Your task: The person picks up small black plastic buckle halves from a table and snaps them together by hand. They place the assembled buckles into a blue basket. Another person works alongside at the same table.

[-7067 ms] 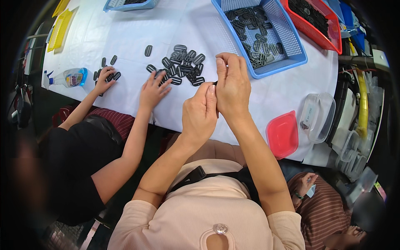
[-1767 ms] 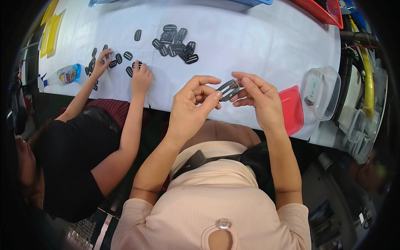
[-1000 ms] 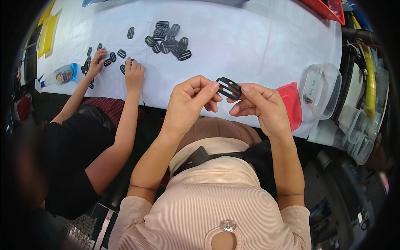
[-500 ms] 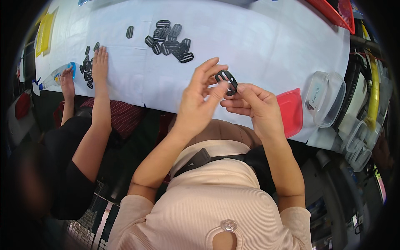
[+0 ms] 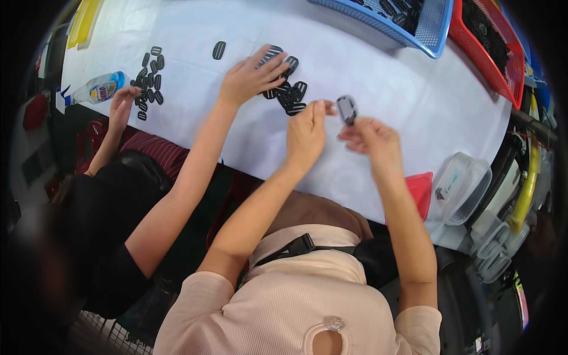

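Observation:
My right hand (image 5: 376, 139) pinches a black plastic strap slider buckle (image 5: 347, 109) between thumb and fingers, held up above the white table. Just left of it is my left hand (image 5: 307, 133), its fingers drawn together and slightly blurred, apart from the buckle. Whether those fingertips hold something small is hidden. Beyond my left hand lies a loose pile of similar black buckles (image 5: 288, 94). A co-worker's hand (image 5: 251, 77) reaches over that pile with fingers spread.
Another group of buckles (image 5: 151, 80) lies near the co-worker's other hand (image 5: 122, 106), beside a spray bottle (image 5: 100, 89). A single buckle (image 5: 219, 50) lies apart. Blue basket (image 5: 435, 32) and red basket (image 5: 515, 77) hold black parts. Right: red tray (image 5: 420, 192), clear container (image 5: 464, 189).
My hands have drawn apart; the buckle now stays in my right hand only. The co-worker's hand has moved right, from the left group to the pile. The view has shifted, showing the blue basket.

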A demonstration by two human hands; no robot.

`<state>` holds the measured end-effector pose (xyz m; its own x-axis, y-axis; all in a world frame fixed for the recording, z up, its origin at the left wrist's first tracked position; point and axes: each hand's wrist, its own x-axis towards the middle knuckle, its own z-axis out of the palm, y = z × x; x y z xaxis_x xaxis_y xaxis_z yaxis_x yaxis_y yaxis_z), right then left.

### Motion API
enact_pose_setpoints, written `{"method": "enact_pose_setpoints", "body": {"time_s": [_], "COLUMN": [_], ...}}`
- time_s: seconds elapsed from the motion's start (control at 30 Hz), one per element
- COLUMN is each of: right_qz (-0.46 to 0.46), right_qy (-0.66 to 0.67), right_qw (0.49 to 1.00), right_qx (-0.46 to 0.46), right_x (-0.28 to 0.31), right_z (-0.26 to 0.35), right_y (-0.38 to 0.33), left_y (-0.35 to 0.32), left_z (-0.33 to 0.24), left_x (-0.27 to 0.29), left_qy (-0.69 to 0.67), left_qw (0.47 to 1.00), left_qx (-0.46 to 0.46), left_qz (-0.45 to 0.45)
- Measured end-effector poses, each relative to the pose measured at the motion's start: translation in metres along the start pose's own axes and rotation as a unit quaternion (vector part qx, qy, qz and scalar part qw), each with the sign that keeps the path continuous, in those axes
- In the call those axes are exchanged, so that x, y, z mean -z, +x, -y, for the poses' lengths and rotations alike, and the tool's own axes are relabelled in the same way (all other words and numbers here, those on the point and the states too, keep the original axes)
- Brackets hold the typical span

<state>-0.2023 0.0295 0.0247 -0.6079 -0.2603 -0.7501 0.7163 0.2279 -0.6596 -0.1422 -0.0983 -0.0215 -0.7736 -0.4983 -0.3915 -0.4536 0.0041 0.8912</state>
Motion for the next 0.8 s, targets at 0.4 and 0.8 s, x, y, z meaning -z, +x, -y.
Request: {"method": "enact_pose_setpoints", "body": {"time_s": [0.4,0.8], "right_qz": [-0.086,0.015], "right_qy": [0.031,-0.062], "right_qw": [0.987,0.995], "right_qx": [0.135,0.080], "right_x": [0.015,-0.008], "right_z": [0.070,-0.012], "right_y": [0.054,-0.044], "left_y": [0.058,-0.003], "left_z": [0.033,-0.037], "left_x": [0.040,0.046], "left_qy": [0.404,-0.123], "left_qw": [0.897,0.971], "left_qx": [-0.149,0.157], "left_qz": [-0.097,0.132]}}
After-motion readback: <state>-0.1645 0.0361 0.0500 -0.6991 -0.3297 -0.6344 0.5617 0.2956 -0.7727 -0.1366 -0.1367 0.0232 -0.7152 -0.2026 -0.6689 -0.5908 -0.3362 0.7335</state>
